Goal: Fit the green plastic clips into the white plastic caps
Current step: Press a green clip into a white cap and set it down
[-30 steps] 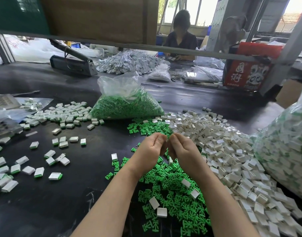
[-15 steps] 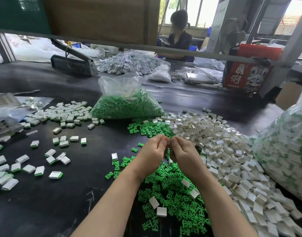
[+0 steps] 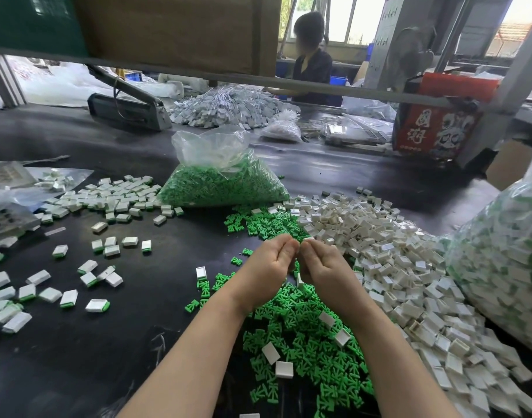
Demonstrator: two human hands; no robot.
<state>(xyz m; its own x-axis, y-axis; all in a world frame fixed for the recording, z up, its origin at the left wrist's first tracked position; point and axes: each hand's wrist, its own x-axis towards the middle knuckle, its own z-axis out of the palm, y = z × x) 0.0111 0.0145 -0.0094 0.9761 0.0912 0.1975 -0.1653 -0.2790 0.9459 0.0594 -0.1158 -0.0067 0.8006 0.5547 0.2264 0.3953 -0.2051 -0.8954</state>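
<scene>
Both hands meet fingertip to fingertip above the near heap, each grip curled inward. The left hand and the right hand pinch something small between them; a sliver of white shows at the right fingertips and another below the right palm, probably a white cap, but the piece itself is mostly hidden, and no clip can be made out in the left grip.

To do this step well, align the clip squarely with the cap's open end before pressing, push straight along the cap's length, and keep thumb pressure even so the clip seats without skewing.

Loose green clips lie directly beneath the wrists, with a few stray caps on top. The pile of white caps spreads just to the right. Finished caps with green ends are scattered to the left on the black table. A large clear bag of mixed parts stands at the right edge.

Farther back, a clear bag of green clips sits open. Beyond it are a grey pile of wired parts, a heat sealer, a red carton, and a seated person before bright windows.
</scene>
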